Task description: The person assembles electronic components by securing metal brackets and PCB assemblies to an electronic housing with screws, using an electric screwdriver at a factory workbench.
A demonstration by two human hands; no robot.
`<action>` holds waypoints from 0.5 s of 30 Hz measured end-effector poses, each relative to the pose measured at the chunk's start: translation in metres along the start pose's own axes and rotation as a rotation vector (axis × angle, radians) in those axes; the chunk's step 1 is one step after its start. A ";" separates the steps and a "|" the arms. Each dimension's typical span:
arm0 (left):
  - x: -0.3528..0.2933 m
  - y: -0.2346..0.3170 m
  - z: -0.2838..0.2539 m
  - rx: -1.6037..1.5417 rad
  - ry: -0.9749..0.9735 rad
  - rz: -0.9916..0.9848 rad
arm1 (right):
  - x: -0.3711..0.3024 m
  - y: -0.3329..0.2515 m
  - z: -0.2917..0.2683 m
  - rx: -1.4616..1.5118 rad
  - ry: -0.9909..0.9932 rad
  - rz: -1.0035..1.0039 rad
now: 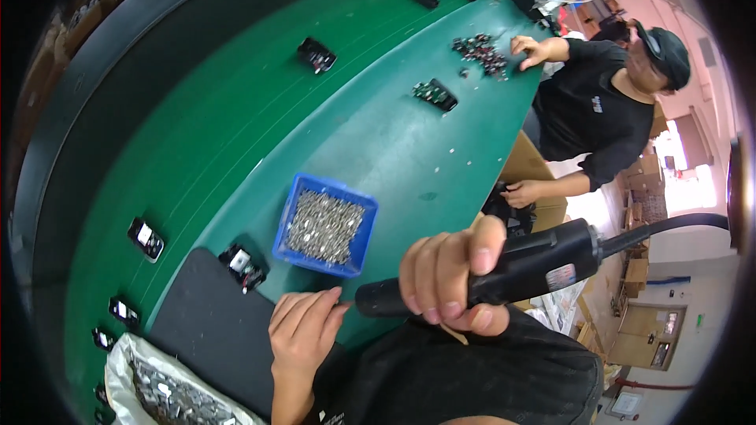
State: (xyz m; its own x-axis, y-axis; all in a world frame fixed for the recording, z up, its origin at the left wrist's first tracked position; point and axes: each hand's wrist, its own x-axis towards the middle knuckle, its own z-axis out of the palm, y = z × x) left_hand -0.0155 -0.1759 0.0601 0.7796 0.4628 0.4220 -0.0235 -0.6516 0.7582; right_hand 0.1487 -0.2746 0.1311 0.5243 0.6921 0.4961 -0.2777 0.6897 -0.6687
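My right hand point(453, 275) is wrapped round a black electric screwdriver point(535, 264), a thick cylinder with a cable at its rear end. The tool lies nearly level, its narrower front end pointing left. Just off that end, the fingers of my left hand point(303, 327) are pinched together; whatever they hold is too small to make out. Beyond both hands stands a blue bin point(366, 224) of small silvery screws point(327, 227). Left of the bin, a small black device point(242, 267) with exposed inner parts rests at the edge of a dark mat point(201, 319).
A green conveyor belt point(228, 110) carries several black devices along the left. At lower left is a plastic-lined container point(118, 370) of grey metal parts. Across the green table point(394, 142), a co-worker point(591, 102) reaches toward a heap of small parts point(482, 55), near a circuit-board unit point(435, 94).
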 end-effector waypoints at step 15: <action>-0.013 -0.017 0.018 -0.573 0.198 -0.050 | 0.006 0.015 0.001 0.192 0.046 -0.030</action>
State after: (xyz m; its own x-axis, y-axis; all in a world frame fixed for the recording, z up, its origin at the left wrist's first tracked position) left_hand -0.0140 -0.1822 0.0328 0.6581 0.6235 0.4221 -0.3662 -0.2249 0.9030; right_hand 0.1469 -0.2604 0.1247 0.5697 0.6635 0.4850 -0.4075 0.7405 -0.5344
